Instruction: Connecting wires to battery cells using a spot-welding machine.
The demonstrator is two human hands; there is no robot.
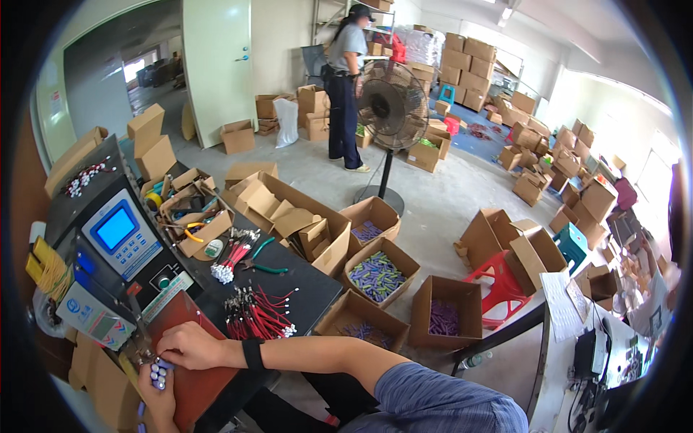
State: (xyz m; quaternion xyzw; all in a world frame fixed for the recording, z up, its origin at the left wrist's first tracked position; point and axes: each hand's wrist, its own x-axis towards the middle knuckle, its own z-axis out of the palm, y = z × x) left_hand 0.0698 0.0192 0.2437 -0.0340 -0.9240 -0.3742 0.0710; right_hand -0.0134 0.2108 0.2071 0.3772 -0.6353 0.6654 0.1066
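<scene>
My left hand (157, 401) comes up from the bottom edge and holds a small pack of blue-wrapped cylindrical cells (158, 374) over a red-brown mat (193, 382). My right hand (193, 345), with a black band on its wrist, reaches in from the right. Its curled fingertips rest on the top of the same pack. The pack sits just under the metal tip (141, 345) of a bench machine with a blue screen (115, 229). Bundles of red wires with white plugs (254, 317) lie right beside my right wrist.
The black table (303, 285) also bears a second red wire bundle (231, 261), green-handled pliers (268, 268) and open cartons of tools. Cartons of purple cells (375, 278) stand on the floor. A pedestal fan (391, 108) and a standing person (345, 86) are further off. A red stool (498, 285) stands to the right.
</scene>
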